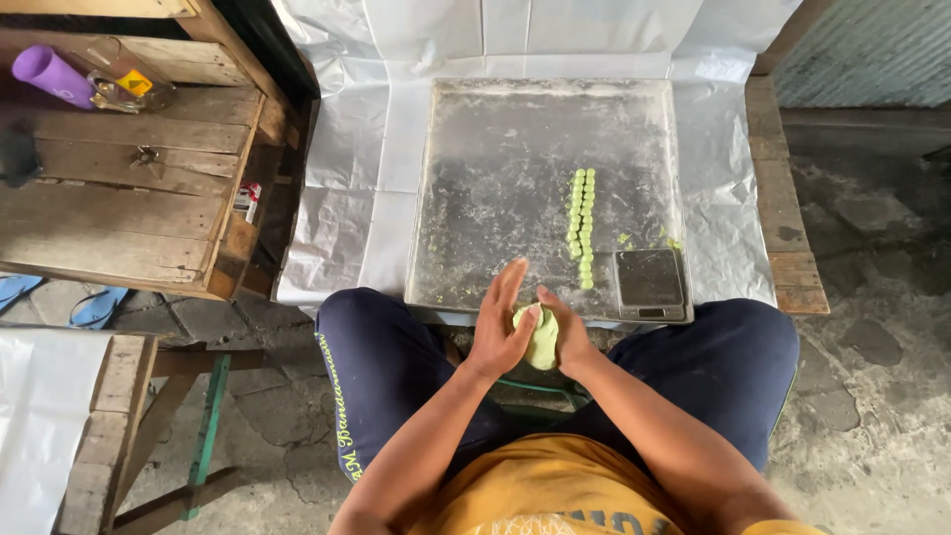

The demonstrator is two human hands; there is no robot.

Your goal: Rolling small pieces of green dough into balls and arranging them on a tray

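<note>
Pressed between both palms is a lump of pale green dough (543, 339), held just above the person's lap at the near edge of the tray. The left hand (500, 322) stands almost upright with its fingers stretched toward twelve o'clock, its palm flat against the dough's nine o'clock side; the right hand (567, 329) cups the dough from three o'clock, fingers curled over its top, so the two hands are closed together on the lump with only a strip of green showing between them. At twelve o'clock from the hands lies a large square metal tray (475, 198), dusted with flour and resting on white plastic sheeting (342, 149) that covers a low bench. On the tray, at about one o'clock from the hands, small green dough balls (581, 226) sit in two close rows running toward twelve o'clock, touching one another. Just beside the rows, at two o'clock from the hands, a small digital scale (650, 284) with a dark platform rests on the tray's near corner, with a few green crumbs near it. At ten o'clock, well apart, stands a wooden crate (119, 198) with a purple bottle (52, 75) lying on top. Dark blue trousers (381, 362) cover the knees on either side of the hands.
</note>
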